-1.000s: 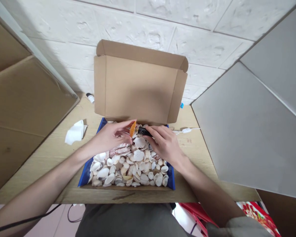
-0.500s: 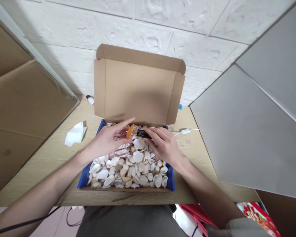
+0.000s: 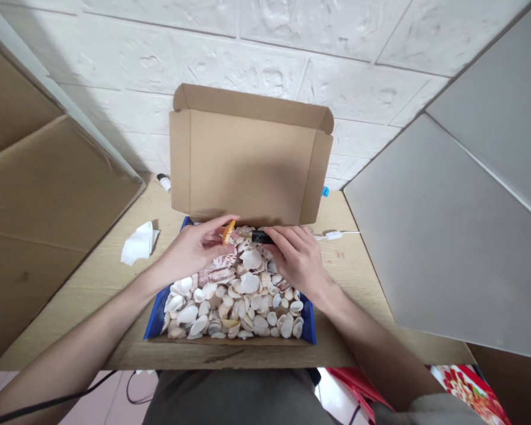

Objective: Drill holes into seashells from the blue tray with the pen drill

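An open cardboard box (image 3: 153,321) with a blue lining holds several pale seashells (image 3: 241,301); its lid (image 3: 248,162) stands up at the back. My left hand (image 3: 192,248) pinches a small orange shell (image 3: 228,232) between thumb and fingers over the far end of the box. My right hand (image 3: 294,257) grips a small black tool (image 3: 262,237) whose tip points at the orange shell, very close to it. Whether tool and shell touch I cannot tell.
A crumpled white tissue (image 3: 138,243) lies on the wooden table (image 3: 97,271) to the left. A white cable (image 3: 334,235) runs on the right. A small bottle (image 3: 163,182) stands by the wall. Cardboard panels rise at left, grey boards at right.
The orange shell has shifted slightly left and tilted in my left fingers. The black tool stays pointed at it. The view has tipped a little.
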`<control>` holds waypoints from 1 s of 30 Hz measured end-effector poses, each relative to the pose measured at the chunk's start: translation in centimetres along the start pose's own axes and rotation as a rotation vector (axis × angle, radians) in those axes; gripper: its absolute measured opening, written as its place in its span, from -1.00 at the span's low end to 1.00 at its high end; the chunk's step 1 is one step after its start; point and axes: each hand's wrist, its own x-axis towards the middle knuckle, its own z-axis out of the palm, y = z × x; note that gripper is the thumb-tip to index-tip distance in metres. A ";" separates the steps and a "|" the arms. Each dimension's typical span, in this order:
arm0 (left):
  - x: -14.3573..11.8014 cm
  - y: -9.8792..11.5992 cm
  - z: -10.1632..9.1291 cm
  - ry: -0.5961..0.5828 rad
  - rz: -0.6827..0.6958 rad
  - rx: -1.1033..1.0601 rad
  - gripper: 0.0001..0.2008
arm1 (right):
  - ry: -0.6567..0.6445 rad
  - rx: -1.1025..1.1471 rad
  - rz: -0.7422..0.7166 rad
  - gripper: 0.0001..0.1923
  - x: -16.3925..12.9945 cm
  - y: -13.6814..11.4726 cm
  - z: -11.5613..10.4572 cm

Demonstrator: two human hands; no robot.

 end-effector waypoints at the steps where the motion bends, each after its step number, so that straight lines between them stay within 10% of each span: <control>1: 0.1 0.1 -0.1 0.010 -0.003 -0.037 -0.36 | 0.020 -0.018 0.031 -0.76 0.0 0.0 0.0; 30: 0.0 0.3 -0.8 -0.052 -0.041 -0.160 -0.39 | -0.040 0.068 0.042 -0.70 -0.1 0.0 -0.1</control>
